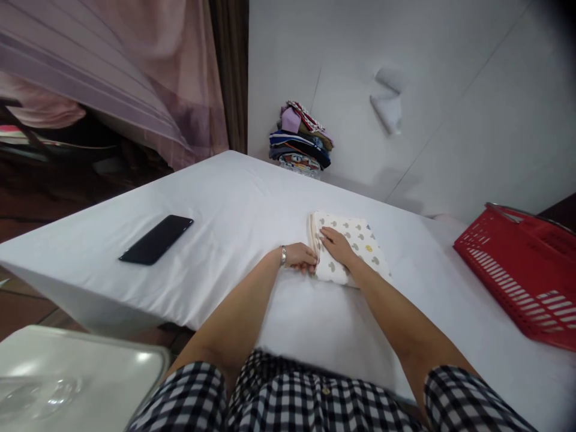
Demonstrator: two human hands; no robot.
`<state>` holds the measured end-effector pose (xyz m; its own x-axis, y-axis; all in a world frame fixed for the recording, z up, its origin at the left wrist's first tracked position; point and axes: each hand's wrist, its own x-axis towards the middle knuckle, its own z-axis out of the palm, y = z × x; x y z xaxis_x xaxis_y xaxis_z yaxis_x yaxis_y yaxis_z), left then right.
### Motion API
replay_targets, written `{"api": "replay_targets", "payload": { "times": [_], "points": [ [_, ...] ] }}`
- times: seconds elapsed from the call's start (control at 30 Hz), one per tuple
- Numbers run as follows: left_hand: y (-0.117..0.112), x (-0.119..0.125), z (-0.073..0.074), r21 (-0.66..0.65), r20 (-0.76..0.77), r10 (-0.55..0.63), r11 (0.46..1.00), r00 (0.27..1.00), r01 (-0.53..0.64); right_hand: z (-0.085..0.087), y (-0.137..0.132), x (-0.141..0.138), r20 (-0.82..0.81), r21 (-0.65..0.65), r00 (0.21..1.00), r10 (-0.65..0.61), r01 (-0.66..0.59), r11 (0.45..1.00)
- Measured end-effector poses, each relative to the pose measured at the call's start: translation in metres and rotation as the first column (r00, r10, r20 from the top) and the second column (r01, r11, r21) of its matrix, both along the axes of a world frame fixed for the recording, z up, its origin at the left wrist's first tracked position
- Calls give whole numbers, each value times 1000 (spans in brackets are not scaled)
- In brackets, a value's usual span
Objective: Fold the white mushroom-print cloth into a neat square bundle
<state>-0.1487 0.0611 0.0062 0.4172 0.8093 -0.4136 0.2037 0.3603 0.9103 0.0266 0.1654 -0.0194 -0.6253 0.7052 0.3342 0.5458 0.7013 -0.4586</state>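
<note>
A folded white cloth [360,231] printed with grey mushroom-like shapes and a yellow round mark lies flat on the white-covered table [243,198]. At its left edge, where the layers show, my left hand [301,256] has its fingers curled in on the lower corner. The tips of those fingers are partly hidden. My right hand [338,246] rests palm down on top of the cloth near the same edge, fingers stretched out. A metal band circles my left wrist.
A black phone-like slab [156,240] lies at the table's left. Folded clothes [300,141] are stacked at the far edge by the wall. A red plastic basket [517,270] stands at the right. Pink curtains [180,78] hang at the left, and a pale lidded box [81,360] sits at lower left.
</note>
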Motion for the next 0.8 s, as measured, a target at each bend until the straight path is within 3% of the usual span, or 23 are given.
{"api": "replay_targets", "payload": {
  "times": [0.27,0.47,0.8],
  "points": [
    [1,0,-3,-29,68,-64,997,996,66,0,-1,-3,28,16,1000,-9,8,1000],
    [-5,-1,6,-48,1,-169,984,986,169,4,-4,-5,52,22,998,-25,24,999],
    [-6,-6,13,-45,-105,-171,985,980,167,9,-8,-7,56,28,998,-36,34,999]
  ]
}}
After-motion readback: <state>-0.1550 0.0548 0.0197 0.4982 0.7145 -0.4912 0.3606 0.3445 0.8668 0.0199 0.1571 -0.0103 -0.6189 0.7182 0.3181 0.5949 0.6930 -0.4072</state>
